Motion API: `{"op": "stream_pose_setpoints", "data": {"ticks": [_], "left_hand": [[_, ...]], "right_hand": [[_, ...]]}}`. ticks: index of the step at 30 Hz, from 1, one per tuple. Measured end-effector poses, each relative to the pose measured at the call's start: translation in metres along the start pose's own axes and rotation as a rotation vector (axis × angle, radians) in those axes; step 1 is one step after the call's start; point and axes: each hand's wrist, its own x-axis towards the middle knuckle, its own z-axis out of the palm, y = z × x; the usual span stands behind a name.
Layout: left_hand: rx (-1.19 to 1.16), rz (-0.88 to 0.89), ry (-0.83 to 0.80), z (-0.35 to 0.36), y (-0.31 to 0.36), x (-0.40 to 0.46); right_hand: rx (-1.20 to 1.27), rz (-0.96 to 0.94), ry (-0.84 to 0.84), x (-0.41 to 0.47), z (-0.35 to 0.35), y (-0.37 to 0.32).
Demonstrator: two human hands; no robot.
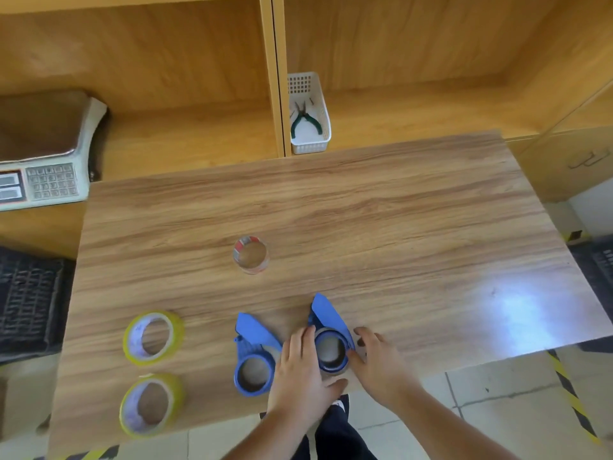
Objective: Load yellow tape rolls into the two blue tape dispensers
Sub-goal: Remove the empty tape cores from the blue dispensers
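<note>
Two blue tape dispensers lie flat near the table's front edge. My left hand (303,376) and my right hand (381,363) clasp the right dispenser (328,323) from either side, fingers around its round hub. The left dispenser (253,356) lies untouched just left of my left hand. Two yellow tape rolls sit at the front left, one (153,337) behind the other (151,406), both lying flat and apart from my hands.
An empty clear tape core (251,254) stands mid-table. The wooden table (365,210) ends just below my hands. Behind it, a white basket (308,141) with pliers sits on a shelf, and a weighing scale (43,151) stands at the far left.
</note>
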Motion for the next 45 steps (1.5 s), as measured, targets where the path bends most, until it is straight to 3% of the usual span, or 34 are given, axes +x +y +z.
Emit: {"op": "stream_pose_setpoints", "data": {"ticks": [10,30,39,45], "left_hand": [[0.112,-0.095,0.026,0.020,0.017,-0.002],[0.132,-0.007,-0.048,0.028,0.018,-0.002],[0.156,0.018,0.023,0.009,0.037,-0.016],[0.148,0.049,0.163,-0.019,0.044,-0.016]], "right_hand": [[0.012,-0.061,0.002,-0.005,0.009,0.013],[-0.085,-0.054,0.047,-0.003,-0.004,0.038],[-0.017,-0.052,0.122,-0.008,-0.009,0.035],[-0.056,-0.057,0.212,-0.002,-0.027,0.026]]}}
